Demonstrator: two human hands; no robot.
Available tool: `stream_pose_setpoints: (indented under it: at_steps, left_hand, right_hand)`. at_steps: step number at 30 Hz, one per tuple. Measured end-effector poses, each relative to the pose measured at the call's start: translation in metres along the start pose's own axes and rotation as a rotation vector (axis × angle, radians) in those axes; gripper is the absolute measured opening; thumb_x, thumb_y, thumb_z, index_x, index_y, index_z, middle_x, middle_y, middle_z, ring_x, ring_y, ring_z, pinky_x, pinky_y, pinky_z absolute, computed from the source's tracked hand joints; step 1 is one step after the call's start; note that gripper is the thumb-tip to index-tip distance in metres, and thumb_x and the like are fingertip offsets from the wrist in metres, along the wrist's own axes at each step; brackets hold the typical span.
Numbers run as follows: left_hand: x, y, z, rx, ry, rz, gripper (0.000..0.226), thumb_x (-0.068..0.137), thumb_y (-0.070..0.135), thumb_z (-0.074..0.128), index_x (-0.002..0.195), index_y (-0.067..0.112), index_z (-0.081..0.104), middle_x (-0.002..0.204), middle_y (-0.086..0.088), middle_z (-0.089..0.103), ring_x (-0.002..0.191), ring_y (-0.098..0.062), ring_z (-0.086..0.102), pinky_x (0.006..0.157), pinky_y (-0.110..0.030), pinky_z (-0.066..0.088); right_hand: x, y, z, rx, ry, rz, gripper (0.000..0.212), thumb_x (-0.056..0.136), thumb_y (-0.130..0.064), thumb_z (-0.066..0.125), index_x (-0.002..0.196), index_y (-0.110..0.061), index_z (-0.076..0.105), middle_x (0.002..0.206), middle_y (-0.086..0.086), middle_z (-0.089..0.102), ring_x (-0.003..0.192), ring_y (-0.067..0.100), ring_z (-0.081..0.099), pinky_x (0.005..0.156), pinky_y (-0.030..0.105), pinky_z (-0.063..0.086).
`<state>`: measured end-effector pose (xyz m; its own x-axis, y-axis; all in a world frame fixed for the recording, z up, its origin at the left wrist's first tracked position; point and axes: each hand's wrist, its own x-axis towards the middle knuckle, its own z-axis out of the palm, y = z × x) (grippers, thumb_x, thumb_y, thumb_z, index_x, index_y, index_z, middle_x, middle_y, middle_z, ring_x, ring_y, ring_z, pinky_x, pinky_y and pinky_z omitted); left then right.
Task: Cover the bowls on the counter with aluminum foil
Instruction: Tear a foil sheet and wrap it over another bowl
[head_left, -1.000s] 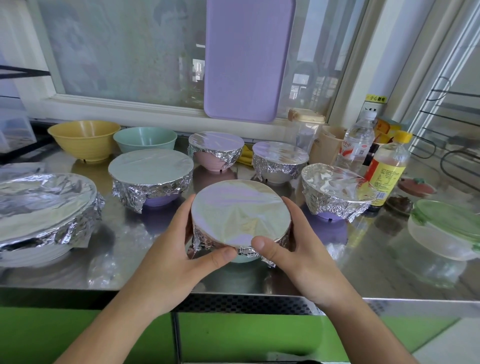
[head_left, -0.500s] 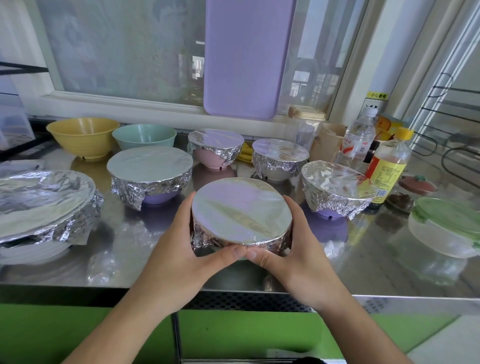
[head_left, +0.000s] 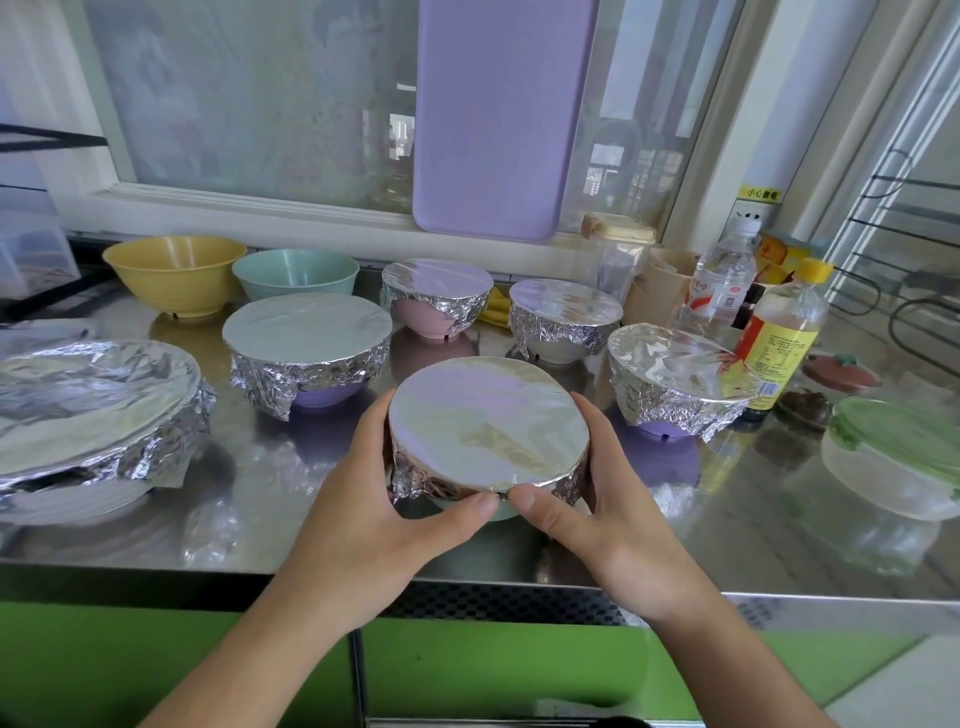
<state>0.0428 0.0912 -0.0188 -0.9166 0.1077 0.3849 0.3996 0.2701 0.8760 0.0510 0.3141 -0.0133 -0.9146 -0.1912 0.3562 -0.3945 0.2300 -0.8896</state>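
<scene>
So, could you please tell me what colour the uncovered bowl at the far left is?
Yellow bowl, clearest in the head view.

Daylight is coming through a wide frosted window (head_left: 249, 98) behind the steel bench (head_left: 727, 499), which is throwing back soft reflections. A lilac board (head_left: 501, 114) is leaning upright against the glass, resting on the white sill (head_left: 234, 215). Green cabinet fronts (head_left: 156, 670) are showing below the bench edge. A black wire rack (head_left: 904, 249) is standing at the right, near a white window frame (head_left: 727, 130).
</scene>
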Motion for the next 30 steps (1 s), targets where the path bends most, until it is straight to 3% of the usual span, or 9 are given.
stream_pose_setpoints:
  at_steps: [4,7,9,12,14,16,19,24,30]
  left_hand:
    - [0.003,-0.001,-0.007,-0.017,-0.071,0.001,0.093,0.067,0.053,0.09,0.144,0.053,0.038,0.134,0.04,0.056,0.127,0.015,0.051,0.097,-0.003,0.039]
    - [0.009,-0.007,-0.021,-0.184,-0.228,-0.007,0.087,0.076,0.043,0.087,0.15,0.043,0.041,0.145,0.028,0.057,0.139,0.004,0.049,0.112,-0.019,0.043]
    - [0.011,-0.01,-0.03,-0.29,-0.272,-0.014,0.08,0.079,0.036,0.083,0.149,0.036,0.046,0.149,0.02,0.057,0.142,-0.002,0.048,0.112,-0.018,0.041]
    - [0.014,-0.015,-0.033,-0.317,-0.249,-0.008,0.073,0.084,0.035,0.08,0.15,0.031,0.05,0.149,0.015,0.059,0.142,-0.007,0.05,0.113,-0.023,0.042]
    - [0.014,-0.017,-0.031,-0.3,-0.223,-0.006,0.071,0.087,0.037,0.079,0.15,0.028,0.05,0.148,0.014,0.06,0.141,-0.008,0.052,0.113,-0.025,0.042]
    - [0.015,-0.017,-0.029,-0.28,-0.204,-0.009,0.064,0.091,0.029,0.078,0.149,0.027,0.051,0.145,0.015,0.062,0.139,-0.007,0.054,0.112,-0.024,0.043]
    - [0.014,-0.019,-0.027,-0.249,-0.206,-0.012,0.071,0.081,0.014,0.078,0.147,0.026,0.052,0.143,0.015,0.064,0.137,-0.006,0.056,0.111,-0.023,0.045]
    - [0.014,-0.024,-0.026,-0.191,-0.175,-0.038,0.086,0.074,0.039,0.092,0.149,0.033,0.051,0.145,0.016,0.062,0.138,-0.006,0.054,0.118,-0.032,0.042]
    - [0.011,-0.021,-0.022,-0.173,-0.131,-0.046,0.091,0.067,0.052,0.093,0.147,0.039,0.051,0.144,0.02,0.062,0.137,-0.004,0.055,0.118,-0.042,0.039]
  right_hand:
    - [0.0,0.003,-0.002,-0.029,-0.015,0.002,0.081,0.088,-0.027,0.081,0.155,-0.031,0.035,0.149,-0.015,0.058,0.142,0.008,0.051,0.116,0.03,0.045]
    - [-0.001,0.003,-0.008,0.021,-0.041,0.024,0.081,0.091,-0.029,0.078,0.158,-0.028,0.033,0.155,-0.008,0.054,0.146,0.013,0.048,0.121,0.044,0.039]
    - [-0.002,0.002,-0.011,0.084,-0.051,0.038,0.076,0.094,-0.032,0.074,0.159,-0.024,0.034,0.157,-0.004,0.053,0.148,0.017,0.047,0.123,0.05,0.035]
    - [-0.002,0.002,-0.013,0.129,-0.029,0.072,0.07,0.095,-0.039,0.065,0.158,-0.024,0.037,0.156,-0.002,0.055,0.148,0.018,0.047,0.123,0.054,0.033]
    - [-0.001,0.004,-0.013,0.115,-0.015,0.096,0.072,0.095,-0.047,0.069,0.157,-0.027,0.038,0.154,-0.004,0.057,0.146,0.017,0.05,0.122,0.055,0.035]
    - [0.0,0.006,-0.014,0.091,-0.016,0.097,0.083,0.089,-0.055,0.076,0.157,-0.027,0.038,0.152,-0.004,0.059,0.144,0.017,0.052,0.121,0.054,0.038]
    - [0.0,0.007,-0.014,0.056,-0.014,0.082,0.097,0.08,-0.06,0.083,0.157,-0.023,0.037,0.152,-0.003,0.058,0.144,0.017,0.052,0.119,0.048,0.042]
    - [0.002,0.012,-0.011,-0.014,0.009,0.065,0.096,0.079,-0.045,0.088,0.157,-0.026,0.035,0.153,-0.008,0.056,0.144,0.013,0.051,0.119,0.048,0.042]
    - [0.001,0.011,-0.004,-0.031,0.058,0.057,0.098,0.074,-0.05,0.09,0.154,-0.028,0.038,0.149,-0.011,0.059,0.141,0.011,0.054,0.118,0.046,0.044]
